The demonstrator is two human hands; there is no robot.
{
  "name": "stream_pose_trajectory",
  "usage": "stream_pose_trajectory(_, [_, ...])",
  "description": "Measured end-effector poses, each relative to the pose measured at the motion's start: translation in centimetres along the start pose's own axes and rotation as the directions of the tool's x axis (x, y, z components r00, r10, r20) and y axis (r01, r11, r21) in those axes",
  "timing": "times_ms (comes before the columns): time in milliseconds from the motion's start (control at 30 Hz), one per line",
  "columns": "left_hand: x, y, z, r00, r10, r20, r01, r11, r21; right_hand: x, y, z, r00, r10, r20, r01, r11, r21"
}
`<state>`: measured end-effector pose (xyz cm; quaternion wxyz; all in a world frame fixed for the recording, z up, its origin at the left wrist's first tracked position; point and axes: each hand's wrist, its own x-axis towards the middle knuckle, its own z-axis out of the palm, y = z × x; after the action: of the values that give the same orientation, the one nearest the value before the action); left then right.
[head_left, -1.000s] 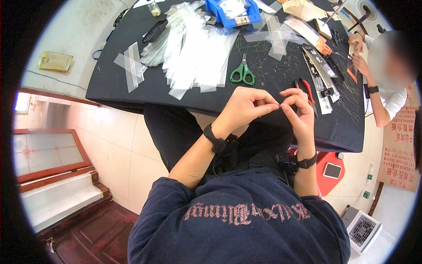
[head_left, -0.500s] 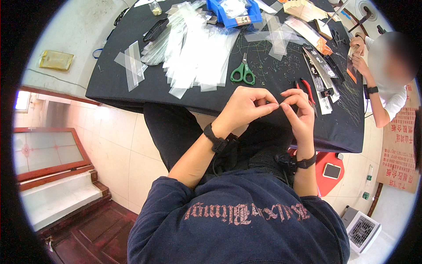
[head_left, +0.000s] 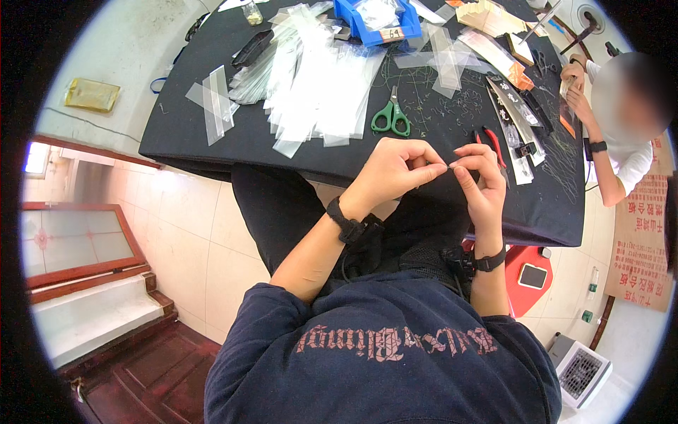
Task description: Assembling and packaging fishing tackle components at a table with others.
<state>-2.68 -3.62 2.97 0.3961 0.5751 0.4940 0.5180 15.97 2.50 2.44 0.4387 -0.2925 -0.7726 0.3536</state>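
Observation:
Over the near edge of the black-covered table, my left hand (head_left: 402,166) and my right hand (head_left: 482,178) meet at the fingertips. Thumb and forefinger of each are pinched together, and whatever they pinch is too small to make out. Just beyond my left hand lie green-handled scissors (head_left: 391,119), blades pointing away. Red-handled pliers (head_left: 494,147) rest on the cloth beside my right hand. Past the hands, thin lines and tiny dark hook-like bits (head_left: 459,109) are scattered over the cloth.
A large pile of clear plastic sleeves (head_left: 318,85) covers the table's left middle, with a blue bin (head_left: 378,32) behind it. Printed strips (head_left: 519,127) lie at right. Across the right corner, another person's hands (head_left: 575,88) hold a strip. A red stool (head_left: 526,283) bears a phone.
Almost nothing differs. Both hands stay pinched together at the same place, with only a slight shift of the fingertips.

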Motion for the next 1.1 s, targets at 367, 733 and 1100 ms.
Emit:
stream_pose_trajectory(367, [0.1,-0.3,-0.1,0.999,-0.01,0.035,0.011,1.0,-0.02,-0.1,-0.1,0.1,0.999,-0.031,-0.008,0.03,0.998,-0.049])
stream_pose_trajectory(733, [0.1,-0.5,0.0,0.999,0.029,0.044,-0.029,1.0,-0.012,-0.2,-0.3,0.0,0.998,-0.066,0.004,0.066,0.992,-0.107])
stream_pose_trajectory(1100, [-0.1,-0.4,-0.1,0.998,-0.032,0.052,0.035,0.998,-0.054,-0.3,-1.0,0.3,0.975,-0.221,-0.034,0.197,0.917,-0.346])
